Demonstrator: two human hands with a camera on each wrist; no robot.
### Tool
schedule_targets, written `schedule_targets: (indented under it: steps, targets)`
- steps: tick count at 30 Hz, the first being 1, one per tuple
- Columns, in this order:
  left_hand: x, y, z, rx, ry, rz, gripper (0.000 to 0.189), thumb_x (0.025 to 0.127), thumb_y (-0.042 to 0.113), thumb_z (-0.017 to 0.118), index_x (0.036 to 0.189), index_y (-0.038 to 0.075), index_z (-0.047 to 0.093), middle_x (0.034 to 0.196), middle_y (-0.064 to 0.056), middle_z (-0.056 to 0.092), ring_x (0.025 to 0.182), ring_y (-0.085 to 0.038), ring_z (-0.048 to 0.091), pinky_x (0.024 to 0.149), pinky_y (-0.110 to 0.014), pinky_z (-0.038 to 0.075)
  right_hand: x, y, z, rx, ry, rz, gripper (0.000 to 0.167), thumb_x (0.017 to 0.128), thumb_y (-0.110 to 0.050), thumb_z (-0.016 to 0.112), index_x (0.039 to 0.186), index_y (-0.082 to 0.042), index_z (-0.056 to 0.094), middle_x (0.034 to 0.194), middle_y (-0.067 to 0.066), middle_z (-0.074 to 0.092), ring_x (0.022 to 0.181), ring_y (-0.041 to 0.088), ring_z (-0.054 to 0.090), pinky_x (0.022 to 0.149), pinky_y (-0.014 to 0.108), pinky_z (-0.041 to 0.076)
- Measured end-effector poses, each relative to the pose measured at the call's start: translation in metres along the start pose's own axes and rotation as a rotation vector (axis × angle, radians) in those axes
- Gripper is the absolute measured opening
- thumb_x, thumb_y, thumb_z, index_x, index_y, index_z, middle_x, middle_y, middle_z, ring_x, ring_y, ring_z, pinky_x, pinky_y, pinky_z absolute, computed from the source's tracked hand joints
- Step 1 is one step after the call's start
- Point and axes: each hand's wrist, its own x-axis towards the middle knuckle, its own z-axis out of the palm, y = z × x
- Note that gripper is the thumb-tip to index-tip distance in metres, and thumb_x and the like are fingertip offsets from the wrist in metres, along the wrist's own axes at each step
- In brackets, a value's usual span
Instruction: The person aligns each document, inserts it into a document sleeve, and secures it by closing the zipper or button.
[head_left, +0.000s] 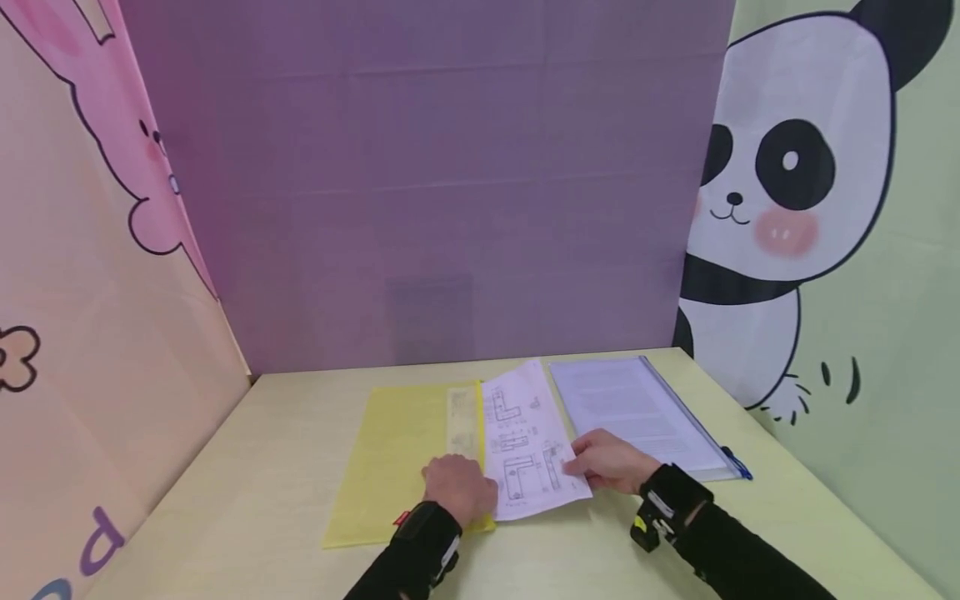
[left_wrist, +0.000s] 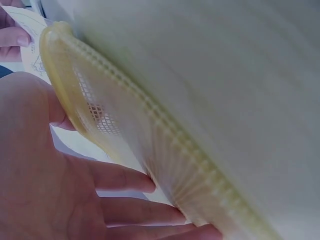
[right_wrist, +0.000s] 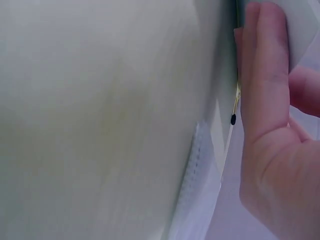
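Observation:
A yellow mesh zip pouch point(head_left: 397, 467) lies flat on the table. My left hand point(head_left: 461, 490) grips it near the front end of its right edge; in the left wrist view the thumb and fingertips are at the pouch's yellow border point(left_wrist: 65, 95). A white sheet point(head_left: 527, 442) printed with line drawings extends from that edge; whether part of it lies inside the pouch I cannot tell. My right hand point(head_left: 611, 461) pinches the sheet's right edge near its front corner. In the right wrist view this hand point(right_wrist: 270, 115) hides most of the paper.
To the right lies a clear zip pouch point(head_left: 637, 417) holding printed pages, with a blue zip along its right side and a dark pull point(head_left: 735, 461) at the front corner. The pale table point(head_left: 285, 467) meets a purple backdrop point(head_left: 450, 183) behind and printed side panels.

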Motion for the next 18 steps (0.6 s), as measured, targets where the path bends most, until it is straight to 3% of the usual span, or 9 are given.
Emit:
schedule_targets:
  steps: [7,18]
  targets:
    - [0.001,0.0,0.001,0.009,-0.01,0.008,0.044,0.095,0.044,0.052,0.071,0.007,0.06,0.071,-0.009,0.054,0.067,-0.026,0.051,0.071,-0.04,0.047,0.004,-0.003,0.013,0.002,-0.006,-0.01,0.023,0.09,0.007,0.064,0.112,0.015,0.066,0.098,0.016,0.074,0.086,0.026,0.072,0.075,0.038,0.061]
    - [-0.002,0.0,-0.001,0.005,0.018,0.002,0.043,0.094,0.041,0.053,0.071,0.006,0.063,0.071,-0.01,0.055,0.067,-0.025,0.052,0.079,-0.045,0.051,0.007,-0.008,0.022,-0.03,0.051,0.035,0.018,0.091,0.005,0.066,0.107,0.012,0.066,0.094,0.014,0.074,0.084,0.026,0.072,0.075,0.039,0.061]
